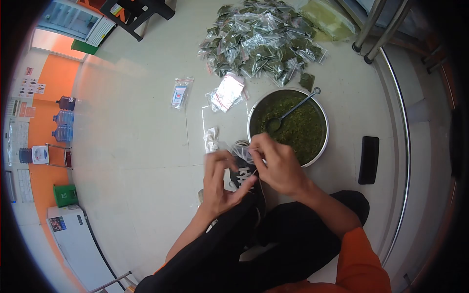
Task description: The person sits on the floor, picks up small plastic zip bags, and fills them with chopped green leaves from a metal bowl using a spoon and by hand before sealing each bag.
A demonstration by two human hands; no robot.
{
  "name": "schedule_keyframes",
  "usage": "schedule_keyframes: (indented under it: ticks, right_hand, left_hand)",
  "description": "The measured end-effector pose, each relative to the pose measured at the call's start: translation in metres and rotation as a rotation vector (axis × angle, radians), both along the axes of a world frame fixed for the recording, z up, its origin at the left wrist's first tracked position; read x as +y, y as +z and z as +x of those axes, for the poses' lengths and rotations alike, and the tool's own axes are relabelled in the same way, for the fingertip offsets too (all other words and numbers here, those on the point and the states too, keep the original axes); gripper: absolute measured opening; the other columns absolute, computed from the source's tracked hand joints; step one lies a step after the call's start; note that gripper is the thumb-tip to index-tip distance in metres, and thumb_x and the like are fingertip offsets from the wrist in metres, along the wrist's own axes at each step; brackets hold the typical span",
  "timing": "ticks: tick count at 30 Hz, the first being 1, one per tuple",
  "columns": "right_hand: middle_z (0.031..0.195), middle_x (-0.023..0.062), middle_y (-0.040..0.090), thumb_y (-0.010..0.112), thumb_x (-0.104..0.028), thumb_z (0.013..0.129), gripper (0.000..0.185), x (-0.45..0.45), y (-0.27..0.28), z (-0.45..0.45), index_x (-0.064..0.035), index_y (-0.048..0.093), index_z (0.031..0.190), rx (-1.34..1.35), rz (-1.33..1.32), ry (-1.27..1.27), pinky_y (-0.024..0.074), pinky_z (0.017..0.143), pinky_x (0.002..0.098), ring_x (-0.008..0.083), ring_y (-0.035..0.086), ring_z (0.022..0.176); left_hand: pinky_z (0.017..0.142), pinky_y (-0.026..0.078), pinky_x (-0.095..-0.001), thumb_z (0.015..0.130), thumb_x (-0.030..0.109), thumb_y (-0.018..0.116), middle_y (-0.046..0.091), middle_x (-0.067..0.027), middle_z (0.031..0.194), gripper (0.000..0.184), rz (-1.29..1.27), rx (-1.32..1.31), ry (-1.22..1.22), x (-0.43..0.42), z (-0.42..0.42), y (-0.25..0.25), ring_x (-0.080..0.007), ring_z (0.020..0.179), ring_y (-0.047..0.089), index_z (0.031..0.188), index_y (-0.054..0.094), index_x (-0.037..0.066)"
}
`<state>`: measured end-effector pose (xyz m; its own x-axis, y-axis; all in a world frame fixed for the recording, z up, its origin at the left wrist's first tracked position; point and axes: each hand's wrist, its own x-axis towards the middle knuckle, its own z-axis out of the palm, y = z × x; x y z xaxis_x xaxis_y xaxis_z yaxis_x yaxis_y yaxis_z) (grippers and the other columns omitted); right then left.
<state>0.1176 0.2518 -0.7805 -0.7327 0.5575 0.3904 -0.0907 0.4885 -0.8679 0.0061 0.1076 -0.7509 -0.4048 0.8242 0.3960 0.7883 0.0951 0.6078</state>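
In front of my shoe (245,178), my right hand (281,168) pinches the edge of a small clear plastic bag (240,151) between thumb and fingers. Close on the bag's other side is my left hand (217,183), its thumb and fingers apart. The bag looks thin and unfilled. Just beyond my right hand stands a round metal bowl (326,132) with a wet, chopped green mixture (298,132) in it. A dark ladle (295,106) rests in the mixture, its handle leaning on the far right rim.
A heap of small bags with green contents (259,41) lies beyond the bowl. Flat clear bags (228,93), a labelled packet (180,94) and crumpled white tissue (211,139) are on the floor. A black oblong object (369,160) and metal rail (403,122) are right.
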Motion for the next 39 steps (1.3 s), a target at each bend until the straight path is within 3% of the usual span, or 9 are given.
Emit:
schedule_keyframes:
  ticks: [1,3,5,8,13,17,29,32,39]
  right_hand:
    - [0.084,0.0141,0.064,0.064,0.003,0.087,0.02,0.003,0.004,0.001,-0.0001,0.057,0.106,0.0,-0.001,0.004,0.0548,0.063,0.0385,0.03,0.072,0.079]
    - [0.082,0.0136,0.065,0.065,0.004,0.087,0.016,0.01,0.014,0.002,-0.0005,0.052,0.096,0.03,-0.332,0.168,0.0544,0.062,0.0367,0.029,0.073,0.075]
    - [0.08,0.0129,0.065,0.069,0.004,0.083,0.016,0.013,0.012,0.003,0.0003,0.056,0.092,0.031,-0.318,0.237,0.0539,0.065,0.0344,0.0269,0.073,0.078]
    - [0.086,0.0128,0.067,0.069,0.006,0.082,0.009,0.013,0.008,0.001,0.0018,0.063,0.088,-0.016,-0.183,0.264,0.0538,0.067,0.0331,0.0251,0.071,0.076]
    - [0.115,0.0123,0.064,0.068,0.009,0.077,0.021,0.013,0.022,0.002,-0.0001,0.075,0.094,0.228,0.014,0.156,0.0554,0.072,0.0356,0.025,0.068,0.086]
    - [0.119,0.0113,0.062,0.069,0.009,0.076,0.022,0.011,0.029,0.006,-0.001,0.075,0.094,0.206,0.089,0.211,0.0562,0.076,0.037,0.0253,0.068,0.091]
    - [0.133,0.0149,0.052,0.07,0.004,0.081,0.014,0.018,0.007,0.003,0.0006,0.076,0.094,-0.05,-0.187,0.42,0.0563,0.082,0.0393,0.0275,0.067,0.1]
    - [0.136,0.0147,0.049,0.072,0.002,0.081,0.014,0.019,0.008,0.003,-0.0006,0.077,0.095,0.061,-0.041,0.434,0.0568,0.082,0.0392,0.0274,0.065,0.108]
    - [0.135,0.0138,0.048,0.077,-0.001,0.079,0.014,-0.002,-0.017,-0.005,0.004,0.074,0.092,-0.1,-0.31,0.431,0.0584,0.081,0.0359,0.0279,0.062,0.112]
  left_hand:
    - [0.086,0.05,-0.0389,0.077,0.018,0.086,0.068,-0.0165,0.112,0.038,-0.001,0.0,0.004,0.004,-0.001,0.002,-0.0315,0.1,0.065,0.105,0.066,0.002]
    - [0.105,0.04,-0.0491,0.067,0.024,0.092,0.059,-0.0167,0.128,0.068,0.092,0.192,-0.07,0.015,-0.01,0.009,-0.0346,0.119,0.054,0.122,0.057,0.005]
    - [0.107,0.038,-0.0523,0.067,0.026,0.092,0.063,-0.0129,0.111,0.07,-0.04,0.293,-0.105,0.015,-0.017,0.01,-0.0295,0.107,0.061,0.122,0.056,0.004]
    - [0.096,0.044,-0.0502,0.064,0.02,0.092,0.068,-0.0072,0.102,0.069,-0.073,0.428,-0.112,0.011,-0.024,-0.011,-0.0235,0.085,0.067,0.12,0.056,0.003]
    - [0.085,0.043,-0.0432,0.067,0.019,0.089,0.067,-0.0044,0.098,0.059,0.008,0.392,-0.047,0.012,-0.021,-0.014,-0.0216,0.081,0.065,0.116,0.057,0.005]
    - [0.081,0.04,-0.0402,0.068,0.017,0.084,0.065,-0.0027,0.093,0.052,-0.018,0.386,-0.037,0.012,-0.021,-0.012,-0.0201,0.08,0.062,0.113,0.059,0.006]
    - [0.075,0.039,-0.0392,0.059,0.02,0.082,0.063,-0.0013,0.086,0.051,-0.298,0.535,-0.036,0.013,-0.012,-0.005,-0.0206,0.079,0.06,0.103,0.058,0.009]
    - [0.07,0.038,-0.037,0.066,0.033,0.08,0.058,-0.0005,0.082,0.049,-0.277,0.382,-0.03,0.01,-0.017,-0.01,-0.0181,0.076,0.056,0.103,0.059,0.009]
    - [0.072,0.04,-0.0379,0.068,0.028,0.08,0.062,-0.0013,0.088,0.044,-0.301,0.555,-0.098,0.002,-0.016,-0.008,-0.0185,0.079,0.058,0.102,0.06,0.008]
